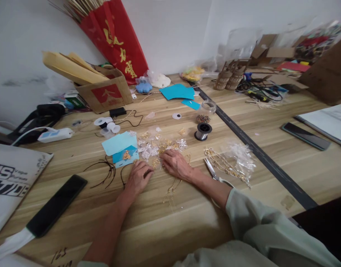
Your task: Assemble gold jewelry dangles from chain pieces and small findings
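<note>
My left hand rests on the wooden table with its fingers curled together; a small dark patch shows by the thumb, and what the fingertips hold, if anything, is too small to name. My right hand is bent over small gold beads, its fingertips pressed together and partly hidden. Clear bags of white beads lie just beyond both hands. A thin gold chain trails out under my right wrist. Orange-gold beads sit on blue card left of my left hand.
Scissors and a gold chain necklace lie right of my right forearm. A wire spool and a bead jar stand behind. Black cords and a phone lie left. A dark strip crosses the table.
</note>
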`<state>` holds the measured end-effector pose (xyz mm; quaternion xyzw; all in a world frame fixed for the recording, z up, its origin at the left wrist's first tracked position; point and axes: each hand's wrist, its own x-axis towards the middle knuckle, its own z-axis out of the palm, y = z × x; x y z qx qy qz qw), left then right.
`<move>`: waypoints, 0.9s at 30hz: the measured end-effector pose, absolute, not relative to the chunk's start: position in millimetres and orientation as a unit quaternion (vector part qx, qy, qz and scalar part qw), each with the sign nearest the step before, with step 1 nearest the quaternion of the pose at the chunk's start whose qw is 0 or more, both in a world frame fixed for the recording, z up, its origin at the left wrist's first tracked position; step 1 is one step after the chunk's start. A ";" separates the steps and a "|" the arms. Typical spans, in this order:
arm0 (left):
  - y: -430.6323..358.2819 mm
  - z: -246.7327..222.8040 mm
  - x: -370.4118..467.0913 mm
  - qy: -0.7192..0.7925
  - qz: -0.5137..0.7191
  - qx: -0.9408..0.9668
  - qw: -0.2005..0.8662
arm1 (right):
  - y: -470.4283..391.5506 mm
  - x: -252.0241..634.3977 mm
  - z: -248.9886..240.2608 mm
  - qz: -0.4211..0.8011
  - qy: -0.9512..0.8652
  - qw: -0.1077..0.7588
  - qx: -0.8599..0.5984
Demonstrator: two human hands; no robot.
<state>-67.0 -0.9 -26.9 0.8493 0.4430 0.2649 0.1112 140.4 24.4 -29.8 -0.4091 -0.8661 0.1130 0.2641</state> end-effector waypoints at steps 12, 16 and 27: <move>-12.1 -18.7 -60.0 0.420 0.305 0.846 0.120 | 21.4 142.9 -20.6 0.116 -0.866 0.302 -0.381; -16.4 -17.8 -53.9 0.449 0.366 0.785 0.220 | 18.7 143.0 -4.8 0.129 -0.871 0.311 -0.357; -32.8 -6.8 -33.4 0.478 0.462 0.479 0.574 | -31.6 146.0 18.7 0.301 -0.842 0.287 -0.343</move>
